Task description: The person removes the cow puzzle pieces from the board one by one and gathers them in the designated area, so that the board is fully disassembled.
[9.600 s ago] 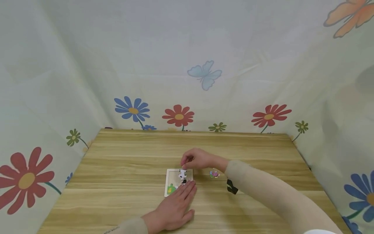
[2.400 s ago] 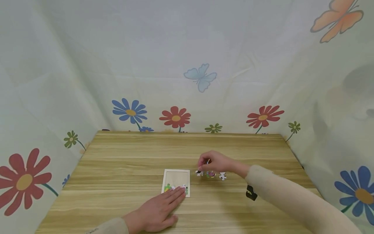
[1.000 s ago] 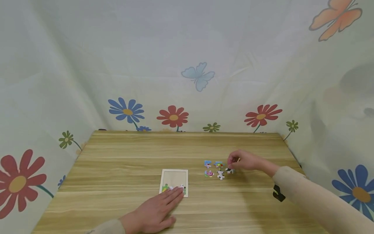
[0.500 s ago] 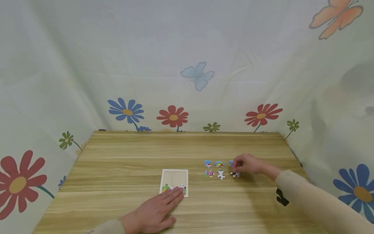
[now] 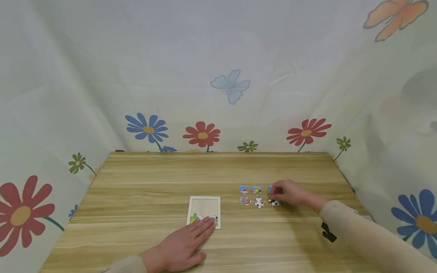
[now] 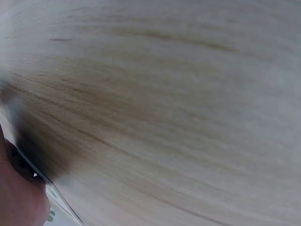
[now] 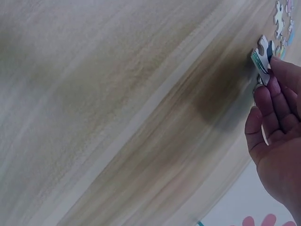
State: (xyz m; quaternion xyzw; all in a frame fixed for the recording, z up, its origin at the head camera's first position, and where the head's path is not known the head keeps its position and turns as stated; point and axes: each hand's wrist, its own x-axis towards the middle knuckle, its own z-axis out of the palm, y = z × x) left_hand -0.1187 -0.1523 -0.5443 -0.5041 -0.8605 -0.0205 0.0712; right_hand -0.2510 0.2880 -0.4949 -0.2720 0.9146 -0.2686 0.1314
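A light wooden puzzle frame (image 5: 218, 206) lies on the table, with a row of coloured pieces along its near side, partly under fingers. My left hand (image 5: 181, 244) lies flat with fingers extended over the frame's near edge. To the right, my right hand (image 5: 290, 192) pinches a black and white puzzle piece (image 5: 275, 203); in the right wrist view the hand (image 7: 277, 122) has thumb and fingertips on this piece (image 7: 262, 59). Beside it lie a white piece (image 5: 259, 202) and a pink piece (image 5: 245, 201). Part of the left hand (image 6: 21, 197) shows in the left wrist view.
Behind those pieces lie two blue-edged pieces (image 5: 244, 189) (image 5: 257, 190) and another blue piece partly hidden by the right hand. The wooden table (image 5: 153, 182) is bordered by a cloth backdrop (image 5: 170, 76) with printed flowers and butterflies.
From above the right side of the frame, my right hand has moved right to the loose pieces, now arranged in two rows. In the last half second it has barely moved. My left hand stays on the frame.
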